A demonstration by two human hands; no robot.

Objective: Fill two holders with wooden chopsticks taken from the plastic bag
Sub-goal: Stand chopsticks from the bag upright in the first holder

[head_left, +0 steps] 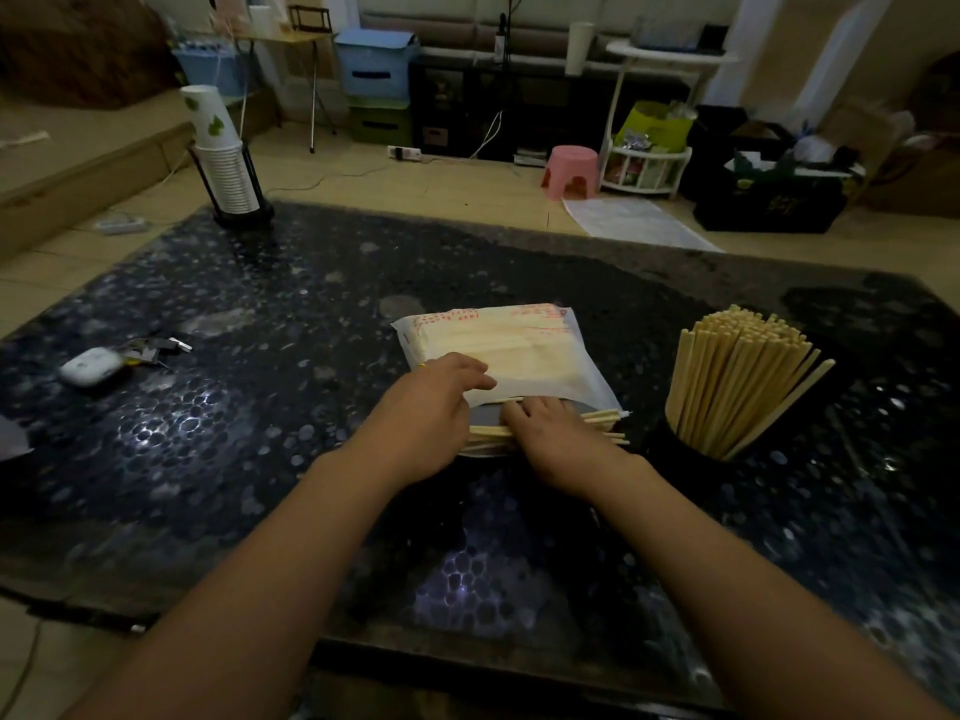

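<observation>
black pebble-patterned table (260,407); white plastic bag (524,350) with red print; pale tan chopsticks (737,376) in a black holder (675,449); pink stool (571,171) upper right.

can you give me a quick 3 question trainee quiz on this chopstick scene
1. True or false: the holder at right already has chopsticks standing in it.
2. Which hand rests on the plastic bag? A left, B right
3. What lies on the table at far left beside the keys?

Key: 1 true. 2 A, the left hand; the right hand grips a chopstick bundle. 3 a white earbud case.
</observation>
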